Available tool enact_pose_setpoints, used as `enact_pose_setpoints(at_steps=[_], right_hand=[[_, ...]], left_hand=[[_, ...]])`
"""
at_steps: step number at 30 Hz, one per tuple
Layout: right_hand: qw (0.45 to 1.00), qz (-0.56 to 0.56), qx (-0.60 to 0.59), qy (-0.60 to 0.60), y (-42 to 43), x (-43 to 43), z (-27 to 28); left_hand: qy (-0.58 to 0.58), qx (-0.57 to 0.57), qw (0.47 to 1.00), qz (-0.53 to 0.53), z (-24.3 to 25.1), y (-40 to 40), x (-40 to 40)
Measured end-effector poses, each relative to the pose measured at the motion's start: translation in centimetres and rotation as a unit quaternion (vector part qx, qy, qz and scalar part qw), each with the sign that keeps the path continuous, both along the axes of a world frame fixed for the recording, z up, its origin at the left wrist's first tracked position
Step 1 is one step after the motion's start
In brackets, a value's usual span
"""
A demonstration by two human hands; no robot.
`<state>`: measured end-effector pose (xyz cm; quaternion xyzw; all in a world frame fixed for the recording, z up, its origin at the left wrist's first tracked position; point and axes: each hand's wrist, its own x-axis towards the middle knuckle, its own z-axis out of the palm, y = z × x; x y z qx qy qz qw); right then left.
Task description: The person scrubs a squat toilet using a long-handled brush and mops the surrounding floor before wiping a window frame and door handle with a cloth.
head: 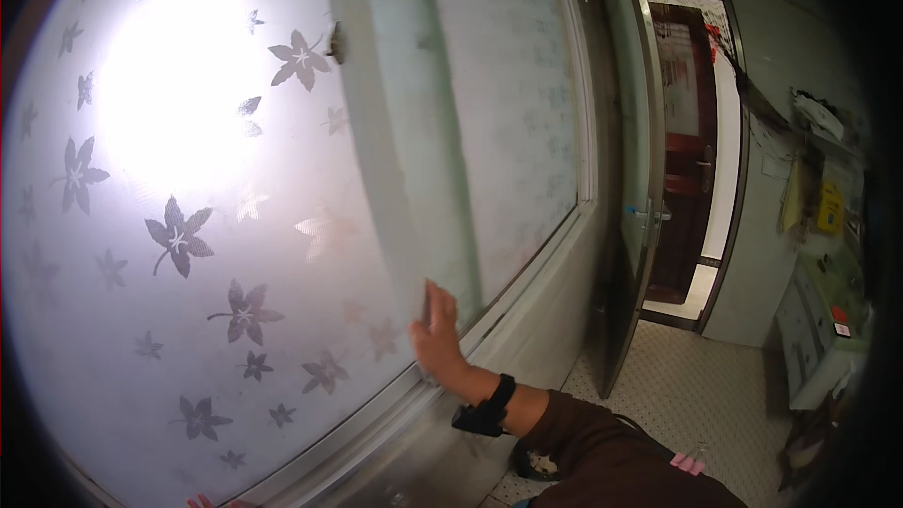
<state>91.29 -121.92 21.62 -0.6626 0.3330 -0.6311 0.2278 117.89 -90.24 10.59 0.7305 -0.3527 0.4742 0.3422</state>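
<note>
A large sliding window fills the left and middle of the head view. Its near pane (180,236) is frosted, with a leaf pattern and a bright glare. Along its right side runs the vertical sash frame (384,176). My right hand (439,342) is at the lower part of this frame, fingers pointing up and bent, just above the sill track (381,406). A narrow dark strip shows between thumb and fingers; whether it is a held thing cannot be told. Of my left hand (201,502), only fingertips show at the bottom edge, by the lower frame.
Right of the window stands an open glass-panelled door (635,176) with a metal frame. Beyond a doorway is a dark red door (677,155). A drawer cabinet (811,328) with small items stands at the right, below a cluttered shelf (829,141). The floor (712,367) is patterned tile.
</note>
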Motion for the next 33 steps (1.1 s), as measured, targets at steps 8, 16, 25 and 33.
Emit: enact_pose_setpoints(at_steps=[8,16,25,33], right_hand=[[0.993,0.059,-0.098,-0.005,8.1,5.3,-0.9],[0.977,0.206,-0.032,-0.038,18.0,11.8,-0.6],[0.867,0.485,-0.118,0.012,21.1,15.9,-1.8],[0.848,0.386,0.233,0.278,14.2,-11.6,-30.0]], left_hand=[[0.034,-0.087,0.993,-0.068,0.0,-0.1,-0.8],[0.052,-0.079,0.993,-0.073,-0.3,0.1,-0.8],[0.090,-0.205,0.968,-0.116,-1.2,3.9,1.0],[0.186,-0.062,0.951,-0.238,-0.4,5.5,-12.5]])
